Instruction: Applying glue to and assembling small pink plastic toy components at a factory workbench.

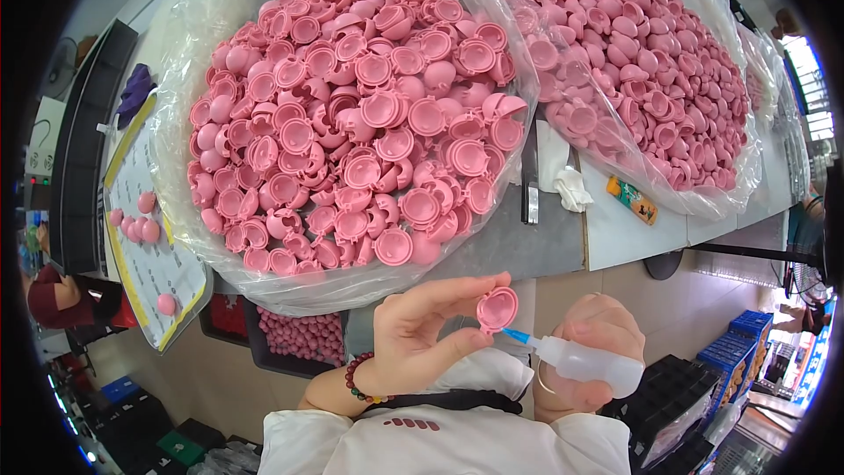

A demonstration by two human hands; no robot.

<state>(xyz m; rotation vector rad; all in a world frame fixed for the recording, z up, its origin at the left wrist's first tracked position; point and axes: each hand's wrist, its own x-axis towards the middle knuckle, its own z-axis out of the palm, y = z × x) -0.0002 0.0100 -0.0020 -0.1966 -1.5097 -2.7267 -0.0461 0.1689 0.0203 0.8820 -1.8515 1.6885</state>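
Between the thumb and fingers of my left hand (422,330) is a small pink plastic cup-shaped shell (498,308), its hollow side facing up. A beaded bracelet circles that wrist. My right hand (602,343) is wrapped round a translucent white squeeze bottle (591,367) with a blue needle tip. The tip touches or nearly touches the shell's lower edge; I cannot tell which. Beyond my hands, a large clear plastic bag (290,292) lies wide open on the table, heaped with similar pink shells (360,171).
A second clear bag of pink shell parts (651,79) lies at the far right. Near it are a crumpled tissue (571,186) and an orange-green packet (631,200). Closed pink balls (141,227) rest on a yellow-edged board at left. Below the table edge, a dark bin (268,354) holds pink pieces.
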